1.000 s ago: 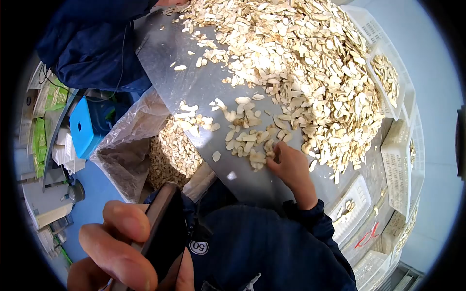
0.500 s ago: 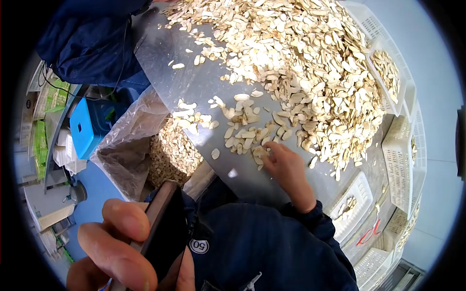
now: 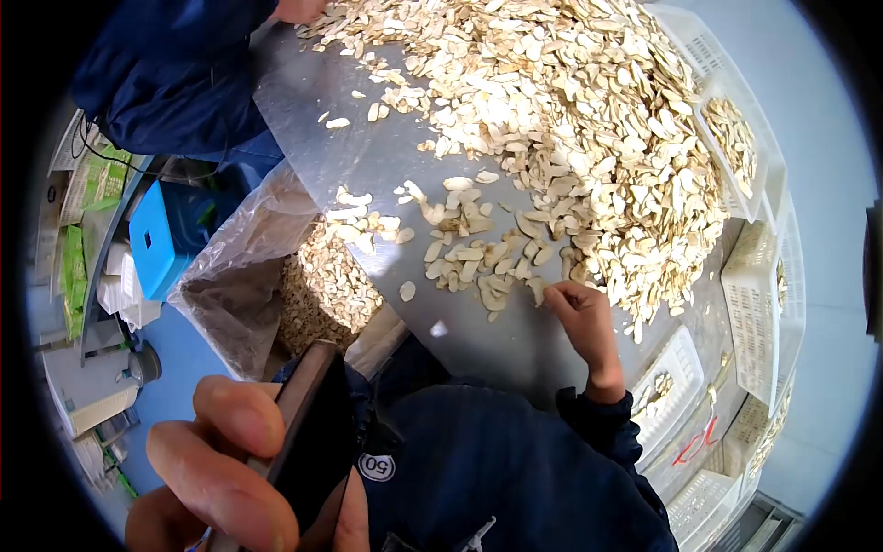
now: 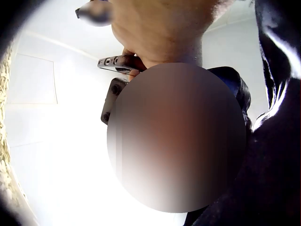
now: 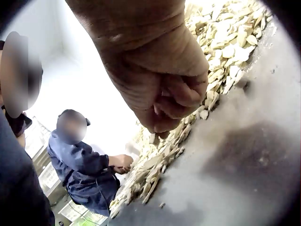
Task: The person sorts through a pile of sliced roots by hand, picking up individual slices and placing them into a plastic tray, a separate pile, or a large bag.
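My left hand is raised close to the head camera and grips a dark phone by its edges. The left wrist view shows the phone's end beyond that hand. Down at the metal table, my right hand has its fingers curled, with thumb and fingertips pinching a pale dried slice. Beside it lies a small group of similar slices. The large heap of slices rises just past the hand; in the right wrist view the curled fingers overlap this heap.
Below the table's left edge, a plastic-lined container holds many slices. White perforated baskets line the right side, near a shallow white tray and red-handled scissors. Another person in dark blue works across the heap.
My right hand has moved right from the small group of slices, and a slice now shows at its fingertips. The left hand keeps its grip on the phone. The other person's hand has come into view.
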The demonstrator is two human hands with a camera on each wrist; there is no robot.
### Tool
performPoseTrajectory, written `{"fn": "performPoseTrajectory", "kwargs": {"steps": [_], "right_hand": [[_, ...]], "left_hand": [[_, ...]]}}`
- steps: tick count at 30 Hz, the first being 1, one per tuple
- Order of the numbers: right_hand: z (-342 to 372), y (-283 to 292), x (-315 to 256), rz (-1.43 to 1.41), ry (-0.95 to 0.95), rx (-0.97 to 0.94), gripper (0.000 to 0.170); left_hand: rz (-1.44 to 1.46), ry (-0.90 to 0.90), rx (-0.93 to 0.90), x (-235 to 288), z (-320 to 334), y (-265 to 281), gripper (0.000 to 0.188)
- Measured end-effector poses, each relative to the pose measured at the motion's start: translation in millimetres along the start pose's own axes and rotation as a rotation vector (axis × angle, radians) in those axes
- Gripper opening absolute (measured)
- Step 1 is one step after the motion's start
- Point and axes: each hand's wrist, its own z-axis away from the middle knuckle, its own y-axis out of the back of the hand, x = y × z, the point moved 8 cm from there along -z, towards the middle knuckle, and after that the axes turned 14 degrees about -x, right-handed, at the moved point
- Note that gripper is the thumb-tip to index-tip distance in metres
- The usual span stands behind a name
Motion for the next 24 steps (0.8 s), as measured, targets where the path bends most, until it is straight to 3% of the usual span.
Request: {"fn": "performPoseTrajectory", "kwargs": {"steps": [3,5,6,8,10,12,16,24], "right_hand": [[4,0,-9,0.260,0.030,0.033,0.018],[6,2,-15,0.386,0.053,0.088,0.017],[8,5,-19,0.425,0.070,0.140,0.018],[9,4,-25,0.463,0.086,0.165,0.022],[10,-4,-30,0.467,0.078,0.116,0.024],[8,-9,-29,0.542,0.108,0.155,0.024],[4,-14,-25,0.603,0.131,0.157,0.024],[2,-13,-20,0.492,0.087,0.118,0.017]], "left_hand": [[-0.192,0.117,-0.023,-3,-19,-12,0.072],[-0.261,0.042,0.230,3,-16,-6,0.071],[-0.322,-0.024,0.480,5,-14,-11,0.071],[-0.192,-0.106,0.469,4,-4,-7,0.071],[0.190,-0.134,-0.055,-1,0,-2,0.071],[0.256,-0.180,0.036,-5,-4,-21,0.070],[0.184,-0.144,-0.041,1,10,1,0.070],[0.163,-0.105,0.000,-1,16,4,0.072]]}}
